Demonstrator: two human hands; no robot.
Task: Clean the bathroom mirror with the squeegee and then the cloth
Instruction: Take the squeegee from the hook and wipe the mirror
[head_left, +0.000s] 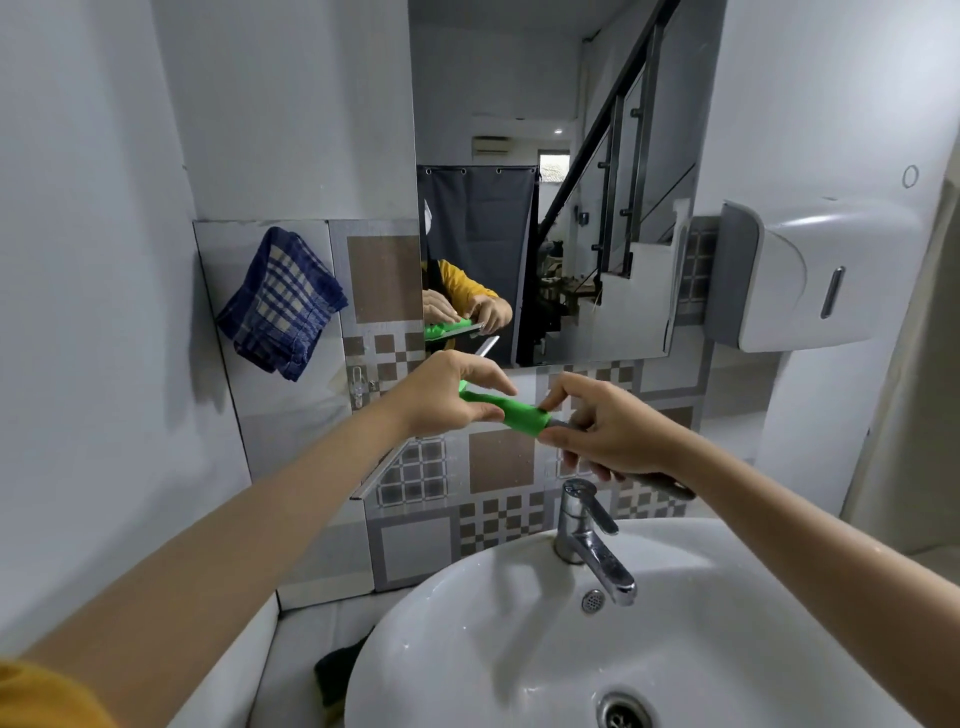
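Left hand (452, 397): fingers clamped on the green plastic squeegee (511, 412).
Right hand (602, 434): fingers closed on the squeegee's other end.
Squeegee: level, just below the rectangular wall mirror (561, 182).
Cloth: blue-and-cream checked cloth (283, 304) hangs left of the mirror.

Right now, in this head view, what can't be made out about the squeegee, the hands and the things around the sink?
- Squeegee: its blade end is covered by the right hand; the left hand hides part of the green handle.
- Mirror: streaks or wetness are too faint to judge.
- Dark object left of the sink: mostly hidden behind the rim, unidentifiable.
- Cloth: how it hangs on the wall is covered by its own folds.
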